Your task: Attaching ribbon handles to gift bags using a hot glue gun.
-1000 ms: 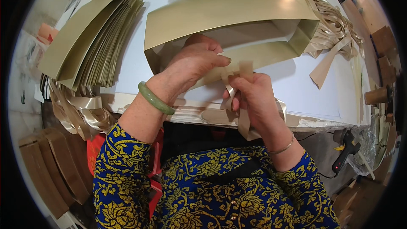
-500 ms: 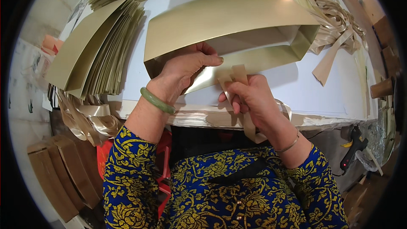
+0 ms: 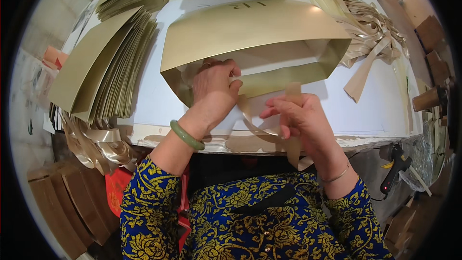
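A gold paper sleeve, open toward me, lies on its side on the white tabletop. My left hand reaches into its open end with fingers curled and thumb pinched against the index finger. A pale scrap, apparently ribbon, shows in that pinch; the fingertips are partly hidden. From the sleeve's near wall a beige satin ribbon runs down and across to my right hand. There a stretch of ribbon passes between the fingers, one end standing up above them and a loop hanging below the palm, over the table's edge.
Folded gold paper sleeves stand in a stack at the left, with more stacks behind. Loose ribbons lie at the right; others hang at the table's left edge. A glue gun sits low at the right, cardboard boxes at lower left.
My left hand has moved further into the sleeve and closed in a pinch. My right hand has drawn slightly right and down, the ribbon now stretching between it and the near wall.
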Tool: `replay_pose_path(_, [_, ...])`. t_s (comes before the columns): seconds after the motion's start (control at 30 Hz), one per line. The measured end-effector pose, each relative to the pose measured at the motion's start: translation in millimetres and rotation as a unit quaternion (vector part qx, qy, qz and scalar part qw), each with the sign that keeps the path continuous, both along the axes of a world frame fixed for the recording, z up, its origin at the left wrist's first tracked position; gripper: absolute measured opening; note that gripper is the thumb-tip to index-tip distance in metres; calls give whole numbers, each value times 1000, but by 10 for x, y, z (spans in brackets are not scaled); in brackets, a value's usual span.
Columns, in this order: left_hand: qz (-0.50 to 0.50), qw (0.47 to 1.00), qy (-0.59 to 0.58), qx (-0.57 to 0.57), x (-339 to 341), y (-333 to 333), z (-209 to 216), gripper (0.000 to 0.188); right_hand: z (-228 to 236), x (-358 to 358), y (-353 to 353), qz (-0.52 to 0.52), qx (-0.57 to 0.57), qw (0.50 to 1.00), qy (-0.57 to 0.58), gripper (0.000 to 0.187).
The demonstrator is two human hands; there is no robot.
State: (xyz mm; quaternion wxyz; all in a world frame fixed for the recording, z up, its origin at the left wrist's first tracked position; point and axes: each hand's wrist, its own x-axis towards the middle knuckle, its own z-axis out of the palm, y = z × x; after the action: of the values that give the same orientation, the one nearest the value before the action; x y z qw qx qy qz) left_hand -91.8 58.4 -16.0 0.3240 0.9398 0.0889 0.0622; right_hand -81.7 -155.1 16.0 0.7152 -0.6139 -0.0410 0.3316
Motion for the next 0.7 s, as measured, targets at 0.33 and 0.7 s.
replay_pose_path(0.33, [-217,952,-151,-156,109,-92,110,14,-152,114,126,77,25,993,80,22])
replay_pose_path(0.7, [-132,919,51,-369,253,-184,8,29,69,108,-361,-100,44,990,-93,38])
